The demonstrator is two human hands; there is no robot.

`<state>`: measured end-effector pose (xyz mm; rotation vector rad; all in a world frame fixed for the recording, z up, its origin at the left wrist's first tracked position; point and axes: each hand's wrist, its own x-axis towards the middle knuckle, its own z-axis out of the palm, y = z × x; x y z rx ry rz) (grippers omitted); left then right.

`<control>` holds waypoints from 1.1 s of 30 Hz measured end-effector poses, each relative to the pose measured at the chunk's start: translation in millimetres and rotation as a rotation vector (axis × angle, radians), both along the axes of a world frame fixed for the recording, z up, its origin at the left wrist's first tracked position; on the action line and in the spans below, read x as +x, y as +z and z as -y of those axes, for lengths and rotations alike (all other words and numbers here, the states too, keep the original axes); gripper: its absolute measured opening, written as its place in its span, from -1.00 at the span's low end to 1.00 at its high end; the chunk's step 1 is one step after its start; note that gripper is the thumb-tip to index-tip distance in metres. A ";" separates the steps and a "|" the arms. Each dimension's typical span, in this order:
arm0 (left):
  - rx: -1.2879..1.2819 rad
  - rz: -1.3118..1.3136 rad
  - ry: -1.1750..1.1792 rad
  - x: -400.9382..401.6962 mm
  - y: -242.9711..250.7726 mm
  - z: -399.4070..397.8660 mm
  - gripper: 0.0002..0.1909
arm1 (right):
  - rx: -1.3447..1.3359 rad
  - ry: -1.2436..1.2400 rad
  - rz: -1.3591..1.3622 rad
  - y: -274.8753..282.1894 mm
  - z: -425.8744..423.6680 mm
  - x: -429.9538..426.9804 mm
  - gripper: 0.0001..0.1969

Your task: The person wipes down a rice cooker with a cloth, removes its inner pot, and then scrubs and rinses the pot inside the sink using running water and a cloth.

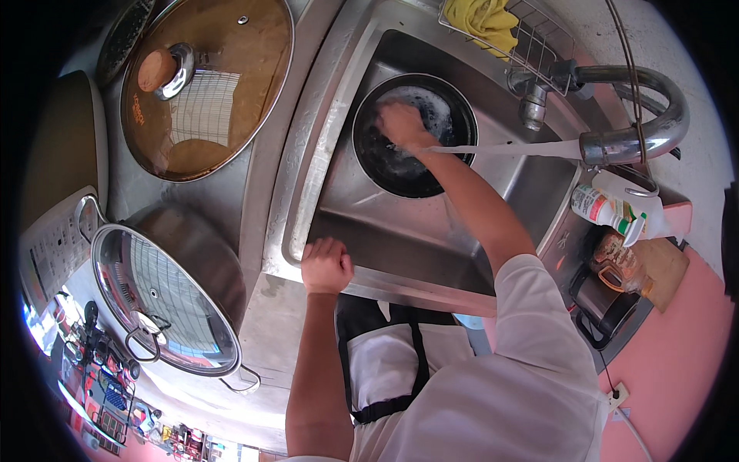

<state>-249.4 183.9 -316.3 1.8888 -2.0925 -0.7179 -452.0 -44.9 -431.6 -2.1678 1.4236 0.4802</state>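
Observation:
A round dark pan sits in the stainless-steel sink, with white suds and water inside it. My right hand reaches down into the pan, its fingers bent and blurred. Whether anything is under the fingers is hidden. Water streams from the curved metal faucet onto my right wrist and the pan. My left hand rests with curled fingers at the near left corner of the sink's rim; no object shows in it.
A large amber glass lid and a steel pot with a glass lid stand left. A wire basket holds a yellow cloth. Spray bottles, an electric kettle and a wooden board are right.

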 end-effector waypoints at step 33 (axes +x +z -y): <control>-0.026 0.004 -0.061 -1.3 -2.0 2.1 -0.98 | -0.130 -0.736 1.004 24.2 -50.1 -16.2 -0.78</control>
